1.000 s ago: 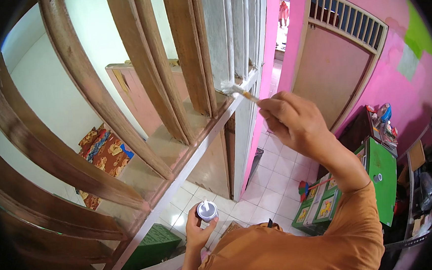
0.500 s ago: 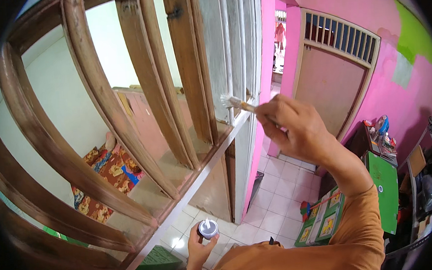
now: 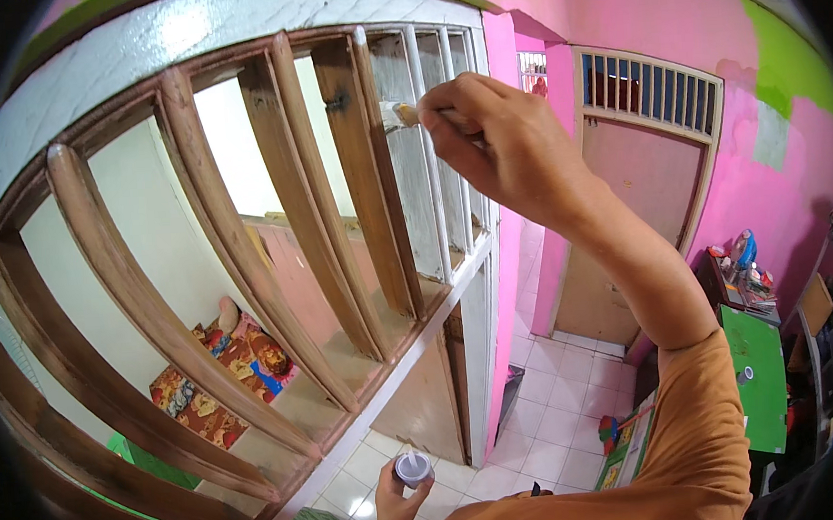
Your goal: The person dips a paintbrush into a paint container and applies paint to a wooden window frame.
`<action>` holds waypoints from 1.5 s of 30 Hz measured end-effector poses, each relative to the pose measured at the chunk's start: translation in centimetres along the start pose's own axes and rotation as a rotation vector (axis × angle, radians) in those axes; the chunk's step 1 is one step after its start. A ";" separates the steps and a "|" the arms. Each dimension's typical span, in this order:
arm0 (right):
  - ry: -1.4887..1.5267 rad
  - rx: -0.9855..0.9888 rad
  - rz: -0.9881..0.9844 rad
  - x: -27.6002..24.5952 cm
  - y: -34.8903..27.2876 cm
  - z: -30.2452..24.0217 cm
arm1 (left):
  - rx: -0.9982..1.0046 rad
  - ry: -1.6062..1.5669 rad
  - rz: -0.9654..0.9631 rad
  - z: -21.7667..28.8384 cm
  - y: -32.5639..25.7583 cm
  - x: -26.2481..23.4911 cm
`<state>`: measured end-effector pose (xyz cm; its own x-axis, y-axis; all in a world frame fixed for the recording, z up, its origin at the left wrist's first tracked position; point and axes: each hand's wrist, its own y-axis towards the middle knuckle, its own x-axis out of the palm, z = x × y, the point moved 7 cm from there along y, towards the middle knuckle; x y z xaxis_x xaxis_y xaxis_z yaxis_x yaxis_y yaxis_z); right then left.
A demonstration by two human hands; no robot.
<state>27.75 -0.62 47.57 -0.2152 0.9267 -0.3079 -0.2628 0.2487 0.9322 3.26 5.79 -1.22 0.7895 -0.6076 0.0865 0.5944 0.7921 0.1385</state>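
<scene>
My right hand point(image 3: 500, 145) is raised and closed round a paintbrush point(image 3: 408, 117). White paint covers the bristles, which are at the grey-white painted slat point(image 3: 419, 179) near the right end of the window grille; whether they touch it I cannot tell. Just left of the brush stands a bare brown wooden slat point(image 3: 353, 149). Low in the view, my left hand point(image 3: 393, 505) holds a small round tub point(image 3: 413, 467) with a whitish inside and a white streak at its rim. The grille's top beam point(image 3: 259, 26) is white, and its bottom rail point(image 3: 377, 388) has a white front and a brown inner edge.
Several brown slats point(image 3: 207, 192) curve across the left, with a room and a patterned bedspread point(image 3: 223, 377) behind them. At the right are a closed door point(image 3: 623, 209) in a pink wall and a green cabinet point(image 3: 757, 373). Pale floor tiles point(image 3: 558, 394) lie below.
My right hand has moved up and left with the paintbrush, from the slats' lower end to higher on them. The view has shifted, showing the top beam. My left hand still holds the tub.
</scene>
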 end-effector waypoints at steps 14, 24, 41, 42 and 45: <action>-0.142 -0.016 0.242 -1.5 2.4 -0.3 | 0.012 0.011 0.013 -0.3 -0.1 -0.6; 0.115 0.030 0.050 -1.0 -0.3 0.3 | -0.025 0.027 -0.031 0.4 0.5 -0.5; 0.149 -0.071 0.188 1.3 -0.4 2.8 | -0.040 0.177 0.032 2.9 -0.1 1.1; 0.169 -0.081 0.184 1.1 0.0 3.1 | -0.057 0.151 0.037 2.9 -0.1 1.2; 0.154 -0.113 0.302 -0.4 -0.9 2.4 | -0.036 0.168 0.082 1.5 -0.1 0.3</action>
<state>30.34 -0.55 47.35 -0.4360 0.8983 -0.0545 -0.2660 -0.0708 0.9614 3.22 5.45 0.28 0.8479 -0.5254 -0.0707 0.5301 0.8418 0.1016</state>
